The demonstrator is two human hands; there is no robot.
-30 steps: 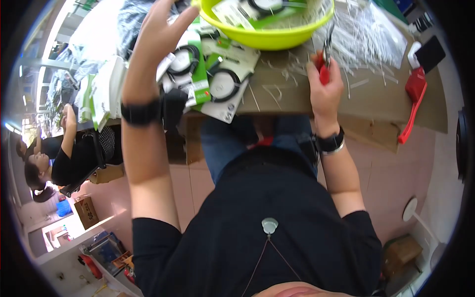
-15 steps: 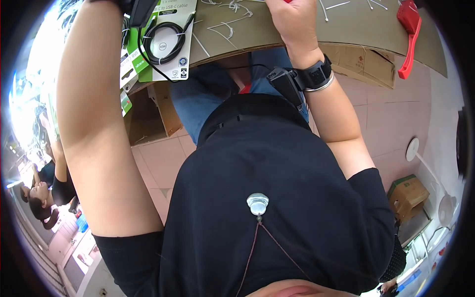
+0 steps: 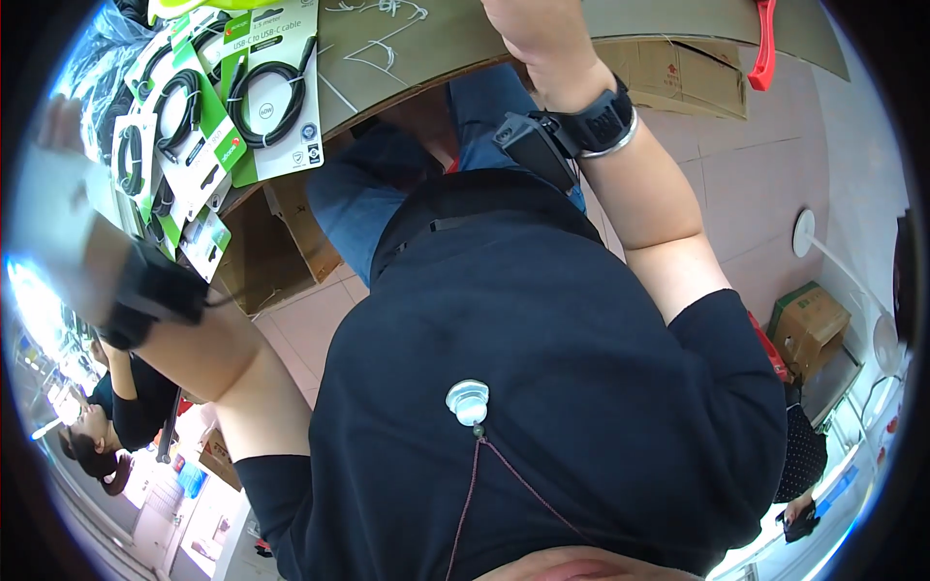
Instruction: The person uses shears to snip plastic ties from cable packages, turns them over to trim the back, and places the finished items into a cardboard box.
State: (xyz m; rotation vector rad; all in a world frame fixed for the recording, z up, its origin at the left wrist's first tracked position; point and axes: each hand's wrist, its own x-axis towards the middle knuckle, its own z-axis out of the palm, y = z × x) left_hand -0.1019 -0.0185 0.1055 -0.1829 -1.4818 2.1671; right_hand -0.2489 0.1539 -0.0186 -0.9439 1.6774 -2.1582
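Observation:
My left hand (image 3: 70, 184), smeared by motion, is out at the far left rim, with a black device strapped to its wrist. Beside it, on the table's left end, lie several coiled black cables on green and white retail cards; the nearest carded cable (image 3: 266, 107) overhangs the front edge. At the top edge is my right hand (image 3: 547, 39), its fingers cut off by the frame, so its hold is hidden. A black strap, a camera-like device (image 3: 533, 145) and a silver bangle sit at that wrist. White cable ties (image 3: 387, 53) are scattered on the table between the hands.
The olive tabletop (image 3: 446, 44) curves across the top. A red-handled tool (image 3: 764, 48) juts over its right edge. Cardboard boxes (image 3: 678, 76) stand below it. A clear plastic bag (image 3: 97, 58) lies behind the cards. Another person (image 3: 145, 402) is at the left.
My left hand has swung from the top edge back and left, uncovering more carded cables. The right hand has shifted slightly left and up; a red thing at its fingers is out of view.

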